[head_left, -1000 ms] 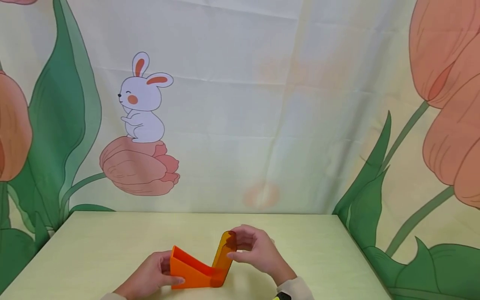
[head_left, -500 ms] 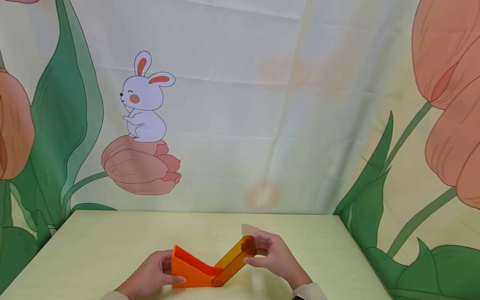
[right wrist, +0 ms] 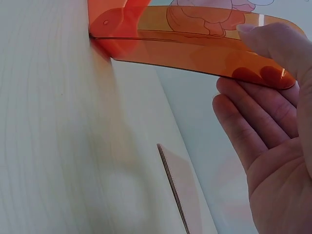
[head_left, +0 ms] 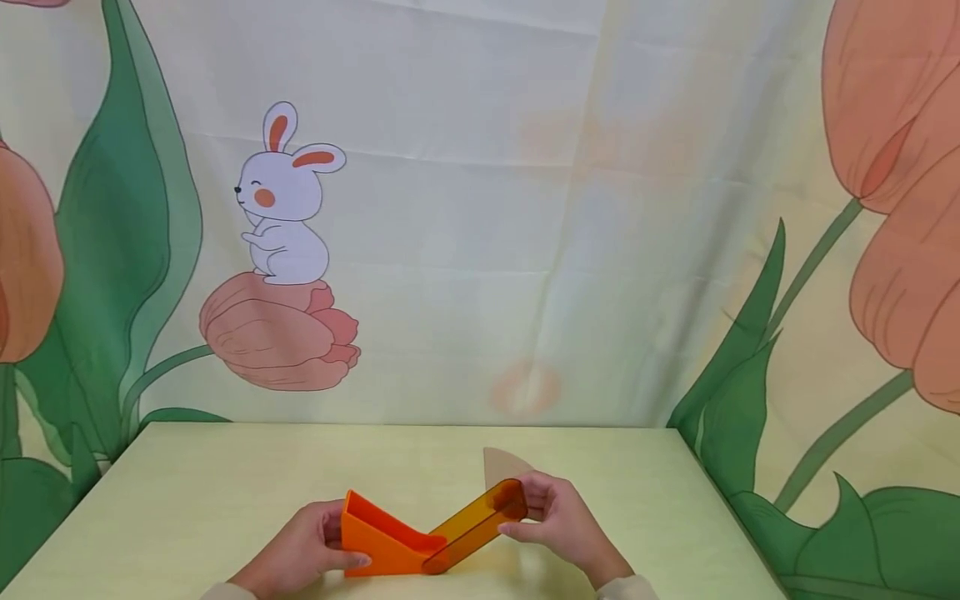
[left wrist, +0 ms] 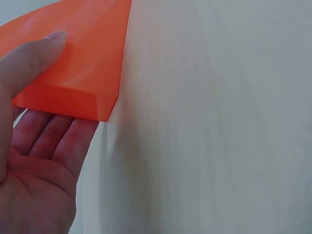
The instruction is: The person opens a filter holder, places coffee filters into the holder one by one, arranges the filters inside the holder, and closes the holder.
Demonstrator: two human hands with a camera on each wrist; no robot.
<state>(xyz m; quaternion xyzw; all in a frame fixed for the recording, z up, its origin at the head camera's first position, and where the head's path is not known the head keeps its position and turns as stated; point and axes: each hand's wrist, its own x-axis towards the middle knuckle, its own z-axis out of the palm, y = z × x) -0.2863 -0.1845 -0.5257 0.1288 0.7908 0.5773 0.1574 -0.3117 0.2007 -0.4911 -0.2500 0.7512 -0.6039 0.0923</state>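
An orange wedge-shaped plastic case (head_left: pixel 386 546) stands low over the table, its tall end to the left and its slot facing up. Hinged at its low right end is a see-through amber lid (head_left: pixel 474 527), swung open and slanting up to the right. My left hand (head_left: pixel 296 550) holds the tall end; in the left wrist view the thumb lies on one face of the orange case (left wrist: pixel 80 63) and the fingers reach behind. With thumb and fingers my right hand (head_left: pixel 562 521) pinches the lid's free end, also visible through the amber lid (right wrist: pixel 185 56).
A thin tan wedge-shaped piece (head_left: pixel 501 467) lies on the table (head_left: pixel 262 467) just behind the right hand. In the right wrist view, the tan piece (right wrist: pixel 183 195) shows a layered edge. A printed rabbit-and-tulip curtain (head_left: pixel 450 250) hangs behind the table.
My right hand has swung the amber lid down and to the right, from steep to a shallow slant. The tan piece behind has come into view. My left hand and the case stay put.
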